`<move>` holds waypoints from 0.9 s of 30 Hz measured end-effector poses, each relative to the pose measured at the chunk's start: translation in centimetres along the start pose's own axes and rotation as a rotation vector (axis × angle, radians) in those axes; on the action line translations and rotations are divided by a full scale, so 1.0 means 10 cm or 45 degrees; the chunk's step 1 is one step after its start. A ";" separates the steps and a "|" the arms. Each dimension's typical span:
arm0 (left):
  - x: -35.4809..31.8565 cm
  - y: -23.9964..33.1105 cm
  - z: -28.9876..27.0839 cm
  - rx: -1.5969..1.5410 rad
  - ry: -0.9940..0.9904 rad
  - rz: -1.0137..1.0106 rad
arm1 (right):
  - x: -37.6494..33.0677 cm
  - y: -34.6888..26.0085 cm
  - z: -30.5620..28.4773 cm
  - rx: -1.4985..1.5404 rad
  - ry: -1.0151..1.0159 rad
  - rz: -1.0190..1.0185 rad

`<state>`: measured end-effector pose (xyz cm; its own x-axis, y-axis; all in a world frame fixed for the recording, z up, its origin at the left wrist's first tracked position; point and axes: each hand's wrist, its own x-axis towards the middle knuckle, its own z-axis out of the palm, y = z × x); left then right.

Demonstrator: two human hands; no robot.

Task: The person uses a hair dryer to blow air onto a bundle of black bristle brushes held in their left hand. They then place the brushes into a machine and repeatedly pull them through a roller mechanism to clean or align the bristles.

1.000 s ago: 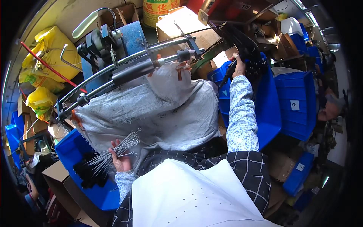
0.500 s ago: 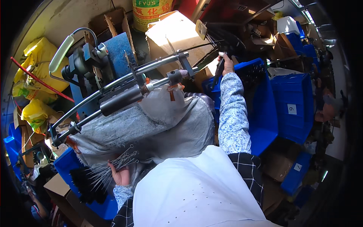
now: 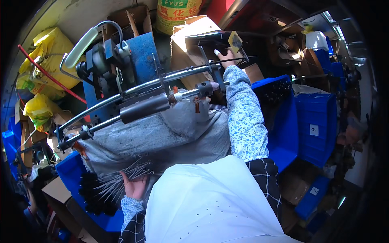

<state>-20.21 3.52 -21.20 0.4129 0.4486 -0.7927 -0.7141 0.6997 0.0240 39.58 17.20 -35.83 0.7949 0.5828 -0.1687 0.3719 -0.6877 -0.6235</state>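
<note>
The half-curled left hand (image 3: 135,188) holds looped wires (image 3: 110,182); the right hand (image 3: 227,58), beside the metal rail (image 3: 186,73), shows neither opening nor hold clearly. Grey sacking (image 3: 135,139) lies between blue bins (image 3: 285,139).

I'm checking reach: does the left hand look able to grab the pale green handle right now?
Probably not: the left hand holds thin wires, and the grey cloth and metal rod lie between it and the pale green handle.

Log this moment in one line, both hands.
left hand: holding looped wires by blue bin | right hand: near cardboard box, grip unclear | metal rig: by grey sack
</note>
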 end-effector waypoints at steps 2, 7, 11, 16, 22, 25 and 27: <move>0.10 0.11 -0.16 0.041 -0.106 -0.095 | -0.13 0.19 -0.06 0.161 0.167 0.030; 0.01 0.10 -0.19 0.117 0.011 -0.149 | -1.26 0.06 -0.72 0.662 0.569 -0.087; -0.49 0.10 -0.24 0.270 0.039 -0.209 | -3.06 -1.29 -0.91 0.334 0.869 -0.626; -1.53 1.01 -0.17 1.336 -0.258 0.625 | -4.52 -2.31 -0.05 0.445 -0.409 -1.479; -1.12 2.39 -1.46 1.165 0.724 1.205 | -5.32 -2.35 1.21 0.156 -0.980 -1.527; -0.71 2.53 -1.79 1.406 0.492 0.569 | -5.35 -2.08 1.26 0.193 -0.875 -1.583; -0.71 2.45 -1.77 1.149 0.235 0.527 | -5.27 -2.01 1.24 0.163 -1.006 -1.334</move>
<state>-50.65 7.69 -25.80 0.0814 0.7119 -0.6975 -0.0551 0.7020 0.7101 -15.71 5.66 -23.90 -0.3484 0.9351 0.0647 0.5539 0.2611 -0.7906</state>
